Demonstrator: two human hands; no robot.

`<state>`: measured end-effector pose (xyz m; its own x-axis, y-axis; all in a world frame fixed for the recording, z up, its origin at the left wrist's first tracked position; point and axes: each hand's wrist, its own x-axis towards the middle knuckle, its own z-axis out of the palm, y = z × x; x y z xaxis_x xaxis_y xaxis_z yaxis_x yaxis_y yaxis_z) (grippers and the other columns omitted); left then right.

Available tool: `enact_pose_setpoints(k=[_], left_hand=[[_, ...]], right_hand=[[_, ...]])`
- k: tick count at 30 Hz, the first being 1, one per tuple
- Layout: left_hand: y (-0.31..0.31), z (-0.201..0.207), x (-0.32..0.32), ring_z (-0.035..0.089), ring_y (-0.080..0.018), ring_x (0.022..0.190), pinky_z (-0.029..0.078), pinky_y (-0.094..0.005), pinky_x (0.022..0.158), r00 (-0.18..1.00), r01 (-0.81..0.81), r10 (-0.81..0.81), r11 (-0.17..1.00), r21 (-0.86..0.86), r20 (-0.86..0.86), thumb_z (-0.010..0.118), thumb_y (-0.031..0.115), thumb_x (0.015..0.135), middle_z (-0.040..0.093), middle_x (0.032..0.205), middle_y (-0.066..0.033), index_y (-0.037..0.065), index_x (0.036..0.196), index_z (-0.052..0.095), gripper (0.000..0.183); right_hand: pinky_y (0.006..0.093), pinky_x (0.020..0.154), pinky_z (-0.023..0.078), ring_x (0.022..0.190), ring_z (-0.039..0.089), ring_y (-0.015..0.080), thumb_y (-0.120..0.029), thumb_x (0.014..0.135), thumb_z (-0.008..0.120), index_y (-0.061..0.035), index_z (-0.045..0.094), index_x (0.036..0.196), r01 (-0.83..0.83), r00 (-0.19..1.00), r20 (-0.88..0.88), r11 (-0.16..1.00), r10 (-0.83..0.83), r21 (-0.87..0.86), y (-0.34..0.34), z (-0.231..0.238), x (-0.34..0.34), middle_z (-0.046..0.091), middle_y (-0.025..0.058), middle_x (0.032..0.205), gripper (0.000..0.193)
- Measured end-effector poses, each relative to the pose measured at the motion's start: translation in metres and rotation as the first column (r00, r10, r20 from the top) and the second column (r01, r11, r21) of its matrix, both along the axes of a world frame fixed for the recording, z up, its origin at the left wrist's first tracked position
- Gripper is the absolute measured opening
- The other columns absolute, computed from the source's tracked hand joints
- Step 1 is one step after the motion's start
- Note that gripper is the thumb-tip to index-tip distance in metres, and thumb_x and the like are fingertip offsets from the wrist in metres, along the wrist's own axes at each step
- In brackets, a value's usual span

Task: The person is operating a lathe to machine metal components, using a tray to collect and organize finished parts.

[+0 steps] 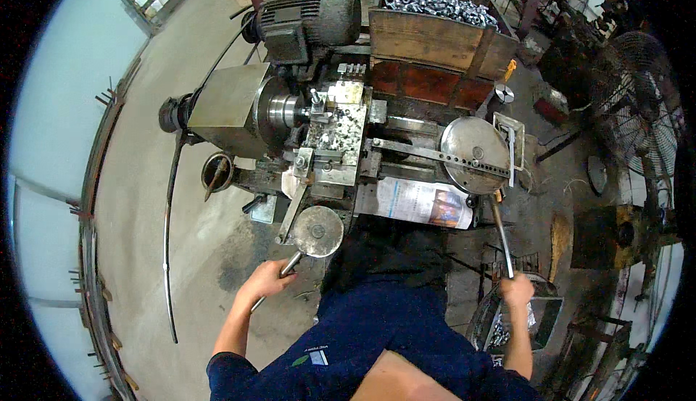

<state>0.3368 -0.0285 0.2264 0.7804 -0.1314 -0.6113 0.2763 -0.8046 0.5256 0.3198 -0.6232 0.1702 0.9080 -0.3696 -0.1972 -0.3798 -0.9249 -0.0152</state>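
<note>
My left hand (267,282) is closed around a metal lever (291,262) that slants down from a small round steel disc (317,231). To the right, my right hand (517,290) grips the lower end of a longer metal lever (502,234). That one runs up toward a large round disc (475,151), crossed by a perforated flat bar (435,154). Between the discs lies the lathe's tool slide (337,136), strewn with metal chips. The chuck (283,111) faces the slide from the left; any workpiece in it is too small to make out.
An electric motor (312,20) sits behind the headstock (225,100). Beyond the slide stands a wooden box (428,35) heaped with shiny metal parts. A printed paper sheet (417,202) lies on the near side. At right are a metal bin (547,321) and a fan (634,104).
</note>
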Motion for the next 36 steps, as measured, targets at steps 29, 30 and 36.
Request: enact_pose_setpoints(k=[29, 30, 36], left_hand=[[0.193, -0.248, 0.11, 0.062, -0.0357, 0.078, 0.049, -0.0455, 0.067, 0.896, -0.384, 0.157, 0.743, 0.548, 0.415, 0.051, 0.052, 0.08, 0.063, 0.082, -0.0183, 0.005, 0.083, 0.058, 0.048], [0.195, -0.226, 0.121, 0.062, -0.034, 0.079, 0.049, -0.0453, 0.067, 0.948, -0.265, 0.126, 0.823, 0.503, 0.293, 0.051, 0.052, 0.079, 0.063, 0.084, -0.0165, 0.006, 0.084, 0.057, 0.047], [0.181, -0.181, 0.121, 0.061, -0.0289, 0.088, 0.048, -0.0419, 0.075, 0.945, -0.216, 0.016, 0.779, 0.589, 0.326, 0.061, 0.039, 0.077, 0.063, 0.096, -0.0123, 0.009, 0.099, 0.059, 0.037]], right_hand=[[0.0365, 0.08, 0.046, 0.089, 0.059, 0.0369, -0.013, 0.055, 0.061, 0.0033, 0.062, 0.095, -0.119, 0.933, 0.358, 0.923, -0.022, 0.366, 0.05, 0.012, 0.07, 0.062, 0.0221, 0.094, 0.043], [0.0361, 0.079, 0.046, 0.088, 0.059, 0.0368, -0.012, 0.055, 0.061, 0.0034, 0.062, 0.095, -0.149, 0.921, 0.39, 0.923, -0.001, 0.354, 0.053, 0.026, 0.078, 0.062, 0.022, 0.094, 0.043], [0.0396, 0.079, 0.046, 0.088, 0.057, 0.0354, -0.01, 0.058, 0.062, -0.0016, 0.062, 0.094, -0.501, 0.772, 0.578, 0.814, 0.266, 0.294, 0.116, 0.109, 0.162, 0.061, 0.0184, 0.094, 0.038]])
